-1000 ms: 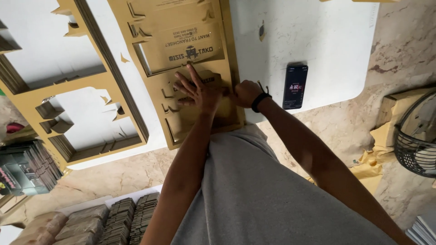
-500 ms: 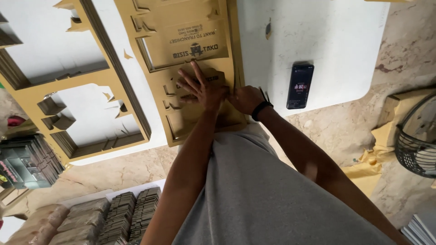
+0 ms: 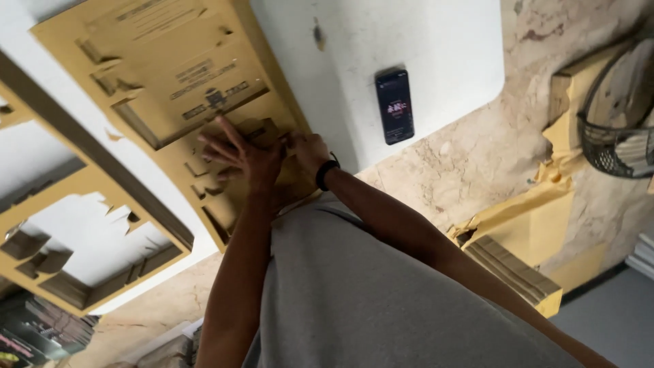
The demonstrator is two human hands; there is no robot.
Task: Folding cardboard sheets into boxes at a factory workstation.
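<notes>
Hands press a die-cut cardboard sheet (image 3: 204, 102) flat on the white bench (image 3: 436, 61): left hand (image 3: 245, 160) spread, right hand (image 3: 306, 151) curled at its three o'clock, steadying the sheet.

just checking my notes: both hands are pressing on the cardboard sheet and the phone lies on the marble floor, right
Not quite. In the head view both the left hand and the right hand do press on the cardboard sheet, but the phone lies on the white table, not on the marble floor.
</notes>
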